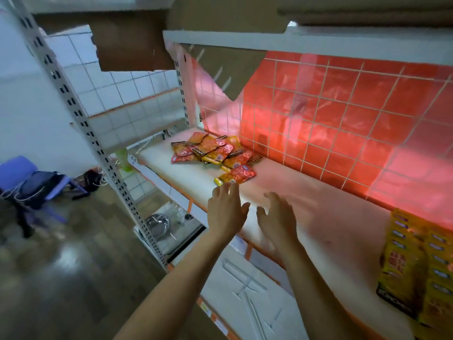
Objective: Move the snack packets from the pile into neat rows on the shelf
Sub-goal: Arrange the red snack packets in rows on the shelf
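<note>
One left hand [226, 212]; one right hand [278, 217]; one packet pile [213, 153] (contents uncountable); one bowl [157, 224].

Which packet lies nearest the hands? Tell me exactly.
The red-and-yellow packet lying at the near edge of the pile, just beyond the fingertips of the left hand. The others are heaped farther back.

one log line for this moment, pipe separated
stage: pre-grasp | left hand: open, fingertips by nearest packet | right hand: open, holds nothing | pile: left end of shelf | packet rows: right end
</note>
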